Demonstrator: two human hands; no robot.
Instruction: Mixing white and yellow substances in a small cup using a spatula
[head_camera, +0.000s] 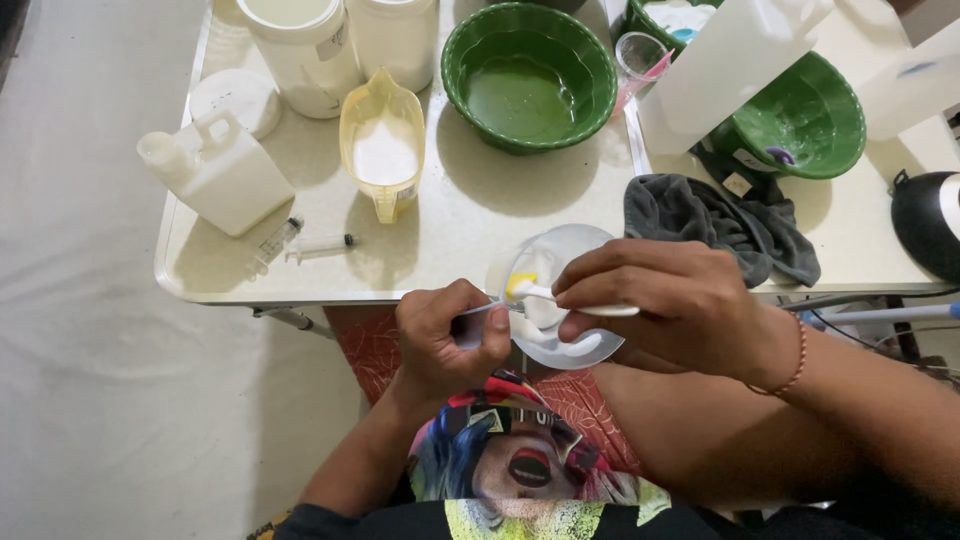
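Hands meet just past the table edge (300, 296); left hand (450, 335) pinches the clear cup (555, 295); right hand (665, 305) grips a white stick (585, 305) over it; open tabletop lies beyond the fingers.

A white square jug (222, 172) and two white tubs (345, 40) stand on the table's left.

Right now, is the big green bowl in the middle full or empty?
Neither: the green bowl holds a shallow pool of clear liquid. The surface shines low inside, far below the rim.

Bright, soft shadows, sharp pic.
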